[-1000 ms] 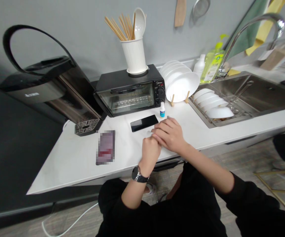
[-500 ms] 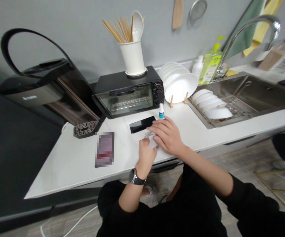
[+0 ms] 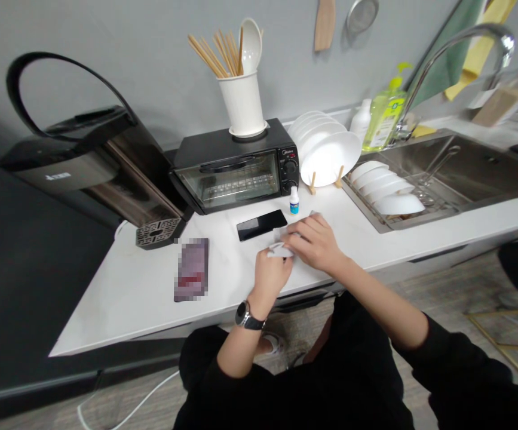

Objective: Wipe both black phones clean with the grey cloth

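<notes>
A crumpled white cloth or tissue (image 3: 280,249) is held between my two hands over the front of the counter. My left hand (image 3: 271,273), with a watch on its wrist, is closed at the cloth's near left side; a small dark bit shows by its fingers, too little to name. Curled fingers of my right hand (image 3: 316,242) pinch the cloth from the right, and a pale corner sticks out above them. Just beyond lies a black smartphone (image 3: 261,226), screen up. A small white bottle with a blue label (image 3: 294,202) stands upright behind my right hand.
To the left lies a blurred-out flat item (image 3: 192,270) on the white counter (image 3: 119,298). Behind are a black toaster oven (image 3: 236,173), a dark drink machine (image 3: 119,173) and racked white plates (image 3: 328,158). At right, the sink (image 3: 465,173) holds several bowls (image 3: 395,194).
My right hand has gone from stretched fingers over the cloth to curled ones, shifting slightly right. More of the cloth shows between my hands. The phone and bottle stay put.
</notes>
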`<move>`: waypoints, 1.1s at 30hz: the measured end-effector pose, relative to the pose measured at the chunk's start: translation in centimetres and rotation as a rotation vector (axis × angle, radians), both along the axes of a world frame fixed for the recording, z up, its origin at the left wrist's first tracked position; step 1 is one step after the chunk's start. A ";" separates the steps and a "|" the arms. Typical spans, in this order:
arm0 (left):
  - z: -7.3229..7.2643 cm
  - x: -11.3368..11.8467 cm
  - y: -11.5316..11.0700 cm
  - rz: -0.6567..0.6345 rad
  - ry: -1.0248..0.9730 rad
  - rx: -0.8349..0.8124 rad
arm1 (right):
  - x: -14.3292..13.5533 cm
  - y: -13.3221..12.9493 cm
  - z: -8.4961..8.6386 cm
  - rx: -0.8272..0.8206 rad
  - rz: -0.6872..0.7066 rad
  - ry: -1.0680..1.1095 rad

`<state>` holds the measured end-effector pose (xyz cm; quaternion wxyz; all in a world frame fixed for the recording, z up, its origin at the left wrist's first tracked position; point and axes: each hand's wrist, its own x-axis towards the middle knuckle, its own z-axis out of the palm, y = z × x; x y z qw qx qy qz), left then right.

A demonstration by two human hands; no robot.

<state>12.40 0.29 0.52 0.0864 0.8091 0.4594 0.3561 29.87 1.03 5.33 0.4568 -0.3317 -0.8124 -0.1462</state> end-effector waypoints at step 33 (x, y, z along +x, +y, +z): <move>-0.1 -6.7 -3.9 -0.122 0.242 -0.168 | -2.4 -4.5 -7.4 -0.556 -0.365 -0.150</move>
